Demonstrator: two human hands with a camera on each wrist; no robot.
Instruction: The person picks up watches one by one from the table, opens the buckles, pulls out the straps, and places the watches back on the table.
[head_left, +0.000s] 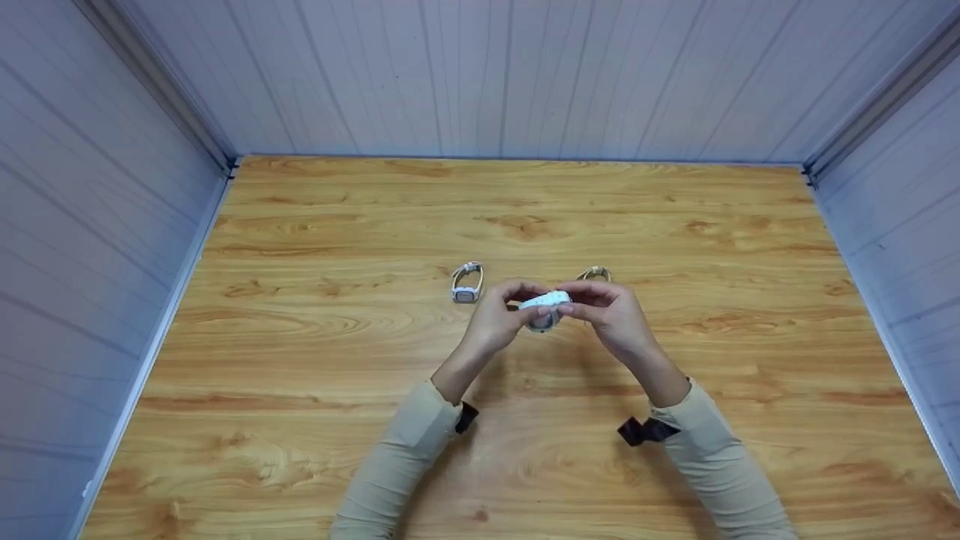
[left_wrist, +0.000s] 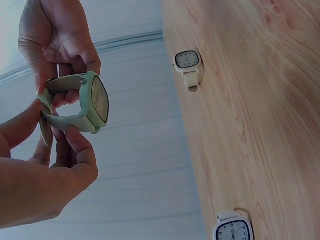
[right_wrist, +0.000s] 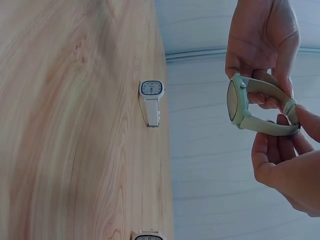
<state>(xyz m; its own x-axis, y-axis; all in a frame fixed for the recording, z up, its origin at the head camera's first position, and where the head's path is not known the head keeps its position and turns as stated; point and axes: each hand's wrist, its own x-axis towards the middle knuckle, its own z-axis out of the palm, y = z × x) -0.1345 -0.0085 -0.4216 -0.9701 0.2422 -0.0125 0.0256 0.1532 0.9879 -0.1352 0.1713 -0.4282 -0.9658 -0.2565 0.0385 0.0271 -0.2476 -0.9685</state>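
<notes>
A pale green wristwatch (head_left: 546, 301) with a round case is held up between both hands, its strap bent into a loop. The left hand (head_left: 499, 319) grips the strap on its side, with thumb and fingertips at the strap's end in the left wrist view. Across from it, the right hand (head_left: 611, 315) pinches the other side of the strap, thumb toward the buckle end. The dial (left_wrist: 100, 99) faces away from the palms in the left wrist view. Fingers partly hide the strap ends where they overlap.
A white square-faced watch (head_left: 466, 285) stands on the wooden table (head_left: 337, 225) left of the hands. Behind the right hand is a cream watch (head_left: 595, 273), partly covered in the head view. White panel walls (head_left: 465, 75) enclose the table at back and sides.
</notes>
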